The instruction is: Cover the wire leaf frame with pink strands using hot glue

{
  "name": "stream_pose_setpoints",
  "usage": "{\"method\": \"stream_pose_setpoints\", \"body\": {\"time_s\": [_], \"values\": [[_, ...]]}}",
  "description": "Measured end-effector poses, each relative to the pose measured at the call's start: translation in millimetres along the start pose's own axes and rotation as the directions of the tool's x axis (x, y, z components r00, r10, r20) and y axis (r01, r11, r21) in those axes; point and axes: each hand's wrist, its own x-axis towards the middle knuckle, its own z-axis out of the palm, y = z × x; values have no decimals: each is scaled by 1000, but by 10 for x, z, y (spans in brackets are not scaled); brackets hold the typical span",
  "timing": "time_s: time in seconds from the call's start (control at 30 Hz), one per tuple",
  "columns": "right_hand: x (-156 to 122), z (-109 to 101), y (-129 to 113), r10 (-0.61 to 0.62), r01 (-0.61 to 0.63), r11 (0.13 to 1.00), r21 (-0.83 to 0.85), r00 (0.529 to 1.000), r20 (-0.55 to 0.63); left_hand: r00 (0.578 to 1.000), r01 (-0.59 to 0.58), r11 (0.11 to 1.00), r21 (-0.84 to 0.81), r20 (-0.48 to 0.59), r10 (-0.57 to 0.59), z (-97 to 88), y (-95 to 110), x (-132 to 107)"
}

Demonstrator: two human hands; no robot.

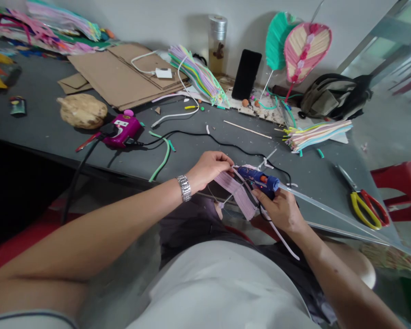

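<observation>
My left hand (pixel 208 168), with a metal watch on its wrist, is closed and pinches the top of a pink panel of pipe cleaners (pixel 234 192) held above my lap. Around a blue hot glue gun (pixel 258 179) my right hand (pixel 281 210) is wrapped, and the gun's nozzle points left at the panel's upper edge, close to my left fingers. A clear glue stick (pixel 315 201) juts out of the gun's back to the right. The gun's black cord (pixel 205 137) runs across the grey table (pixel 48 123) to a magenta power strip (pixel 121 129).
Bundles of coloured pipe cleaners (pixel 200 75) lie at the back, another bundle (pixel 317 133) to the right. Yellow-and-red scissors (pixel 365 203) rest near the right edge. Cardboard (pixel 119 75), a black phone (pixel 246 74), a bottle (pixel 217 43), two leaf-shaped fans (pixel 304 48) and a bag (pixel 335 96) stand behind.
</observation>
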Motion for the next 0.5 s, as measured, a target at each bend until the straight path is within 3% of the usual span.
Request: {"method": "stream_pose_setpoints", "body": {"time_s": [0.5], "values": [[-4,-7,32,-26,26,999,-29,1000,12,1000,8,1000,3,-8,-8,15,38,-21]]}}
